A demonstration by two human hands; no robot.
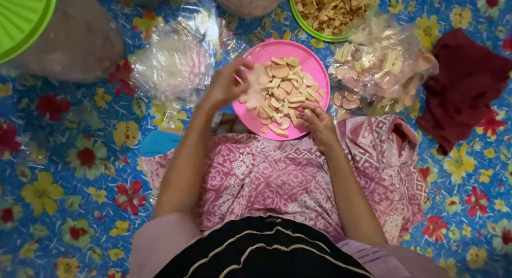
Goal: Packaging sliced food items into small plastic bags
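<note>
Resting on the pink plate (314, 70), right hand (319, 123) fingers curled (grip unclear); left hand (226, 86) pinching crackers (253, 86).

A green bowl (306, 23) of pale chips stood well beyond my lap. A dark red cloth (464, 86) lay crumpled to my right on the blue flowered mat (64, 166). A green lid (21, 17) showed far left.

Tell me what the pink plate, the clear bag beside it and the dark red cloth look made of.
Pink plate: probably plastic, smooth, uniform colour, thin rim. Clear bag: thin plastic film, glossy and crinkled, contents showing through. Dark red cloth: soft woven fabric, matte, lying in folds.
</note>
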